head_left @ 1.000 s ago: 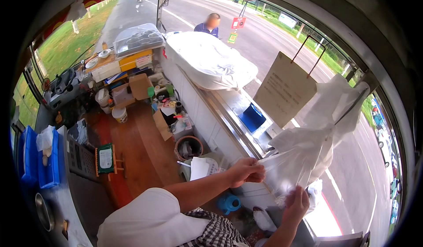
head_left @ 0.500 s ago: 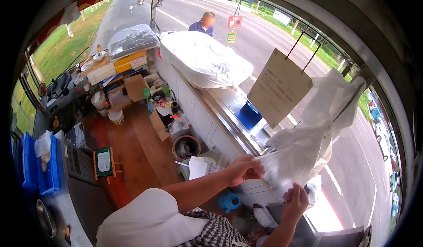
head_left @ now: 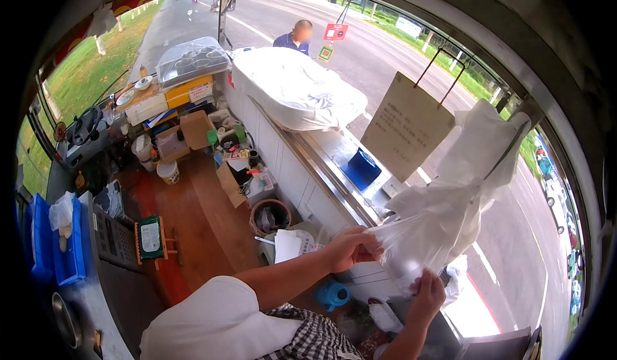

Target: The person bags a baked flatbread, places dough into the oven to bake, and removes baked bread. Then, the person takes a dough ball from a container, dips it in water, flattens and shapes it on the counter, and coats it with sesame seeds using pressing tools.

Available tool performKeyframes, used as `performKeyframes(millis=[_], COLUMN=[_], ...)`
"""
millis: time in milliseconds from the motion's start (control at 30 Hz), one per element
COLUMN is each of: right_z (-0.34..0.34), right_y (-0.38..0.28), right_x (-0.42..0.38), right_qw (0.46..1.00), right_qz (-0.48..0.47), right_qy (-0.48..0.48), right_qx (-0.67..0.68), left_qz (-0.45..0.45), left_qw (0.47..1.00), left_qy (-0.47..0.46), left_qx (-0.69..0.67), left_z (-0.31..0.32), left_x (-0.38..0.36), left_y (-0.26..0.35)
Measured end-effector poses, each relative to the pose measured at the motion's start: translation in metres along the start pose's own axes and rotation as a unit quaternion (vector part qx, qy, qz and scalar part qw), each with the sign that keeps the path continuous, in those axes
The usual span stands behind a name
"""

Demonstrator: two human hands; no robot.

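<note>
Left hand [head_left: 353, 248] pinches the bags [head_left: 443, 212] at their eight o'clock edge, right hand [head_left: 428, 289] at six, all hanging at five o'clock from the sign [head_left: 408, 126]; I'd judge a hard, uneven tug might split them or drag several down.

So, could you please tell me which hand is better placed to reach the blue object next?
Probably the left hand: it appears closer to the blue object, while the right hand is farther off. Both grip the bags, so the left would need to let go first.
</note>
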State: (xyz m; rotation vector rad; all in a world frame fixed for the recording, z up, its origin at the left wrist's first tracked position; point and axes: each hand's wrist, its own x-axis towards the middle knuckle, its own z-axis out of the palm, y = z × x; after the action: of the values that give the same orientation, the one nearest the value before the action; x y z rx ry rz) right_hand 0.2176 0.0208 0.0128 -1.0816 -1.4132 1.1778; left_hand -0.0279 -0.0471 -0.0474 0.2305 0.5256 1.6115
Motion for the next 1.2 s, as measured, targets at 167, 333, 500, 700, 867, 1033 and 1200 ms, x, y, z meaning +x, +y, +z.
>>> performKeyframes(millis=[167, 333, 500, 700, 867, 1033, 1200], right_z=[0.001, 0.000, 0.000, 0.003, 0.009, 0.014, 0.014], right_y=[0.000, 0.000, 0.001, -0.004, -0.011, -0.020, -0.023], right_x=[-0.004, -0.003, -0.002, 0.000, -0.001, -0.006, -0.007], right_qw=[1.000, 1.000, 1.000, 1.000, 0.999, 0.999, 1.000], right_qz=[0.005, 0.004, 0.002, 0.007, 0.019, 0.008, 0.008], right_qy=[0.007, 0.010, 0.013, 0.017, 0.029, 0.016, 0.022], right_qx=[0.003, 0.001, 0.006, -0.002, 0.006, 0.034, 0.019], left_qz=[0.006, 0.004, -0.003, 0.001, -0.002, 0.008, 0.010], left_qw=[1.000, 1.000, 1.000, 0.997, 0.995, 0.997, 0.998], left_qy=[-0.007, -0.005, -0.018, -0.073, -0.087, -0.072, -0.040], left_qx=[0.004, 0.014, -0.005, -0.022, -0.040, -0.022, -0.037], left_z=[0.001, 0.007, 0.009, 0.010, 0.019, 0.025, 0.032], left_x=[-0.001, -0.001, 0.001, 0.009, 0.011, 0.012, 0.008], left_y=[-0.002, 0.000, 0.000, -0.002, -0.003, -0.006, -0.004])
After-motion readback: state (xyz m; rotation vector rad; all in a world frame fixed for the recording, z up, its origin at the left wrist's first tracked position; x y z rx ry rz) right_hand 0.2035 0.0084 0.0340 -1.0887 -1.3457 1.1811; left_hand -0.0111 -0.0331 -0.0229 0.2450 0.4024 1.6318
